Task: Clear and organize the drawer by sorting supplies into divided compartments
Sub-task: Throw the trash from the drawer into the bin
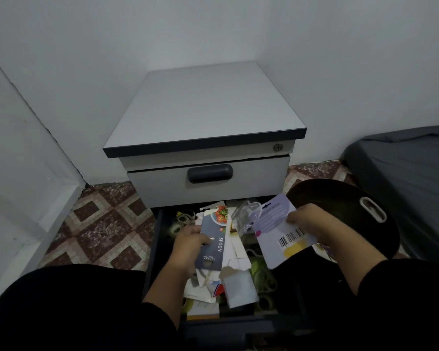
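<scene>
- Right now, the left hand (188,245) grips a dark blue spoon card (211,243) by its left edge, thumb on top, fingers curled round it.
- That card points away from the person, long way up and down in the view, and hangs just over the open drawer (151,254).
- The right hand (306,222) pinches a pale purple card with a barcode (281,235) at its right edge. A clear plastic bubble (246,215) sticks out at its far end.
- Both cards are held up above the mess, near each other but not touching.
- Below them the drawer is full of loose papers (235,285), tape rolls (181,221) and green bits (261,277). No dividers can be seen.
- A dark round tray (340,211) sits just right of the drawer, nearest the right hand, so the purple card could probably go there with a short move.
- The left hand is nearer the tape rolls.
- It looks like an early sorting step, with most things still in the pile.
</scene>
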`<state>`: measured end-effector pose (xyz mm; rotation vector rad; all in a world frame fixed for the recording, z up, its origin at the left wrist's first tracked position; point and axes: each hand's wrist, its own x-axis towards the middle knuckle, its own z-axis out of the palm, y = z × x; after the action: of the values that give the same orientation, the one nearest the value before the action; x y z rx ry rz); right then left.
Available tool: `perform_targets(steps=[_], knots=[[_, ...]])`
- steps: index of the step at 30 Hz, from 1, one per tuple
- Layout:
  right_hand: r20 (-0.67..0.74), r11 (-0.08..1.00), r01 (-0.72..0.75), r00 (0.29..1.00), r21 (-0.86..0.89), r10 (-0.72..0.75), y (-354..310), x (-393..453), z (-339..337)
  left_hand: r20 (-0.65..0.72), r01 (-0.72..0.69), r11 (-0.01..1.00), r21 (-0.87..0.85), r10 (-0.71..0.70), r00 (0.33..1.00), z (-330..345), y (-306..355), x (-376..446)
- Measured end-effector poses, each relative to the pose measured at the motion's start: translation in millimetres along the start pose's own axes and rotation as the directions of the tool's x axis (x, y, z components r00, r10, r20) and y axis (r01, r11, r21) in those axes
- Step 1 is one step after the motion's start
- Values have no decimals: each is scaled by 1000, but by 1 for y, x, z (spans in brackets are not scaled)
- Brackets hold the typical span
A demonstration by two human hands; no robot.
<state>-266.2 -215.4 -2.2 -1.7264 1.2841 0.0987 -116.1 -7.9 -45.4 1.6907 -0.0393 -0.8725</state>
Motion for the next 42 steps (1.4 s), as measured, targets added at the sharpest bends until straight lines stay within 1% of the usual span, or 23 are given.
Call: perform_targets(steps=[4,6,10,15,17,19,20,22,26,28,30,33,37,39,42], knots=[[-13,995,-96,995,-31,96,-3,-7,-36,123,17,999,-40,-12,992,17,2,-5],[-56,992,-121,991,-37,119,1,-9,-61,183,8,1000,-27,-3,983,33,5,-7],[-180,980,-193,964,41,198,21,-9,-105,266,-12,999,49,-2,964,77,18,-10],[-228,955,-219,937,201,263,41,-4,-126,342,-95,983,155,37,939,145,34,-6],[-188,934,-258,933,245,307,43,0,-128,393,-149,969,197,62,918,171,36,-5],[-124,920,-305,931,245,342,42,3,-128,410,-179,949,260,60,910,189,35,-5],[-107,925,-299,938,234,331,42,4,-126,410,-174,943,285,44,911,194,34,-4],[-127,946,-254,951,203,282,42,6,-123,403,-167,941,295,36,914,196,31,-1],[-139,961,-229,958,158,251,37,8,-119,362,-164,931,325,38,931,175,22,6],[-125,971,-224,964,79,233,31,7,-112,332,-159,939,306,51,942,151,19,6],[-109,982,-186,977,2,185,22,5,-99,274,-149,939,311,62,960,122,16,8],[-32,994,-88,996,-72,86,8,4,-68,199,-134,923,359,64,978,75,14,6],[78,998,14,997,-54,-9,-3,2,-8,125,-121,886,447,72,990,18,9,2],[125,997,26,992,-70,-17,-5,1,22,82,-122,861,494,93,992,-2,4,1],[147,971,69,989,-228,-36,1,2,58,29,-101,843,528,101,995,-18,-10,4]])
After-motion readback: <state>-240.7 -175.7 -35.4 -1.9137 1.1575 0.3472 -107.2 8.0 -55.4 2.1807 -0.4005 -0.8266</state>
